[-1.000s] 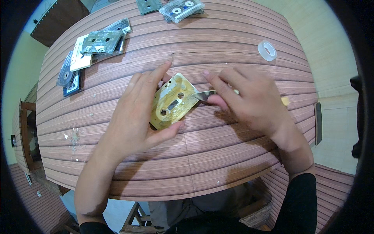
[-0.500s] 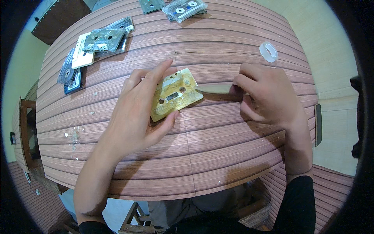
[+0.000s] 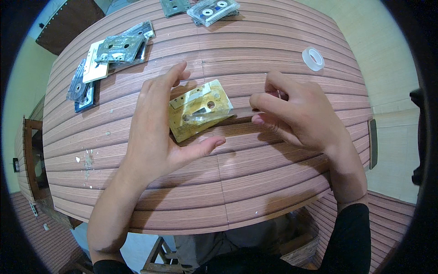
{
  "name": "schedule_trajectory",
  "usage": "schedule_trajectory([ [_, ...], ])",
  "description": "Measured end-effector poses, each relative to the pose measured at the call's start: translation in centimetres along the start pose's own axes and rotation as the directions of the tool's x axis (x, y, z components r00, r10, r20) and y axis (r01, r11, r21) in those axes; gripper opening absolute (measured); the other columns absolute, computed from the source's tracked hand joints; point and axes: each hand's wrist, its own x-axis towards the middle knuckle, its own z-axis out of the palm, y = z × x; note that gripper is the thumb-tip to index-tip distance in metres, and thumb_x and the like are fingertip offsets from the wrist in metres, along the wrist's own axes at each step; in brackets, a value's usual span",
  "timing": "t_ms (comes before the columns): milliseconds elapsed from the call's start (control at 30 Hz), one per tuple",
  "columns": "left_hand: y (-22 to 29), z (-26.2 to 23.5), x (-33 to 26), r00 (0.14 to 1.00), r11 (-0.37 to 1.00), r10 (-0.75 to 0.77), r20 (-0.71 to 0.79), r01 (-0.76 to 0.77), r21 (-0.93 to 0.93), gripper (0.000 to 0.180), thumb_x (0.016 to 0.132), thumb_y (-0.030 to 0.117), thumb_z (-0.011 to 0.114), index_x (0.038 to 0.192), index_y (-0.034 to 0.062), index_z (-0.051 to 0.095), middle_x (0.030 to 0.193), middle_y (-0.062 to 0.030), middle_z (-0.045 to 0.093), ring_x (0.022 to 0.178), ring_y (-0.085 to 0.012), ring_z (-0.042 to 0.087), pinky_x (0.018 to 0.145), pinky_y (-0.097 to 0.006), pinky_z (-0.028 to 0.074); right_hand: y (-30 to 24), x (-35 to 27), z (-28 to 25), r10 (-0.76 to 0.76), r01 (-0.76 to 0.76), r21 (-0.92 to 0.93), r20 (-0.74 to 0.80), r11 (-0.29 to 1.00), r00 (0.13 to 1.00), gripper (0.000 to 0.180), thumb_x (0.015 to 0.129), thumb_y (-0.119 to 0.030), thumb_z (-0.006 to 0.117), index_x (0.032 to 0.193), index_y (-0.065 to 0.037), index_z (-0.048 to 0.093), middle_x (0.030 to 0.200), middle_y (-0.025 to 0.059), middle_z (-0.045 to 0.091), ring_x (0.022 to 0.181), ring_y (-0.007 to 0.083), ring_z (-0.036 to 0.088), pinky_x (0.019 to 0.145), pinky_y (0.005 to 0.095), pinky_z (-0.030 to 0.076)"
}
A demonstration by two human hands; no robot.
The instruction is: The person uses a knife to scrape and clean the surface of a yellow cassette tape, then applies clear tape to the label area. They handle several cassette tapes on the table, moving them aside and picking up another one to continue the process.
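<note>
Beyond the yellow cassette [image 3: 200, 109], a tape roll [image 3: 313, 58].

A yellow cassette [image 3: 200, 109] lies at the picture's centre, bearing a pale rectangular label strip along its upper edge. At ten o'clock, a white rectangular card inlay [image 3: 95, 67] rests on the tabletop [image 3: 255, 182] among clear and grey cassette cases [image 3: 121, 47]. At twelve o'clock sits a clear case [image 3: 213, 9] showing white reels.
</note>
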Motion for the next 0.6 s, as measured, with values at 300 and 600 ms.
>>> schedule_trajectory([
  [300,-0.1,0.3,0.7,0.996,0.998,0.043,0.075,-0.046,0.039,0.121,0.078,0.053,0.101,0.17,-0.005,0.046,0.139,-0.0245,0.072,0.127,-0.0425,0.067,0.111,-0.054,0.054,0.0,0.5,1.7,-0.044,0.044,0.212,-0.005,0.976,0.999,0.032,0.101,-0.038,0.086,0.109,-0.01,0.072,0.097,0.013,0.06,0.077,0.0325,0.065,0.066,0.0462,0.051],
  [600,-0.4,0.2,0.7,0.995,0.996,0.011,0.1,-0.002,-0.086,0.126,0.074,0.032,0.104,0.178,0.0042,0.038,0.146,-0.022,0.073,0.136,-0.0357,0.072,0.121,-0.048,0.055,-0.4,0.3,2.3,-0.018,0.031,0.19,-0.07,0.981,0.997,0.039,0.096,-0.041,0.092,0.107,-0.008,0.074,0.099,0.0102,0.061,0.079,0.0256,0.063,0.067,0.0398,0.049],
])
